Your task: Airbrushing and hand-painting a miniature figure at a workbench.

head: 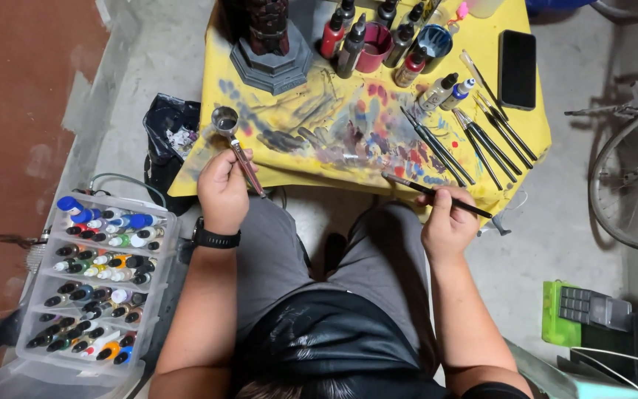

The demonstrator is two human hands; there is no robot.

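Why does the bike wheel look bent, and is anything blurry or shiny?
In the head view, the wide lens curves the edges, so the bike wheel bows; the middle is sharp, with the left hand and right hand crisp; soft light gives a small shine on the airbrush cup.

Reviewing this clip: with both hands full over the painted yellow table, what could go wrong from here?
1. The left hand holds an airbrush with its open cup up, out past the table edge; tilting it could spill paint onto the lap or floor.
2. The right hand holds a thin brush beside loose brushes lying near the front edge; a nudge may roll them off.
3. The phone lies close to paint bottles and could get smeared.
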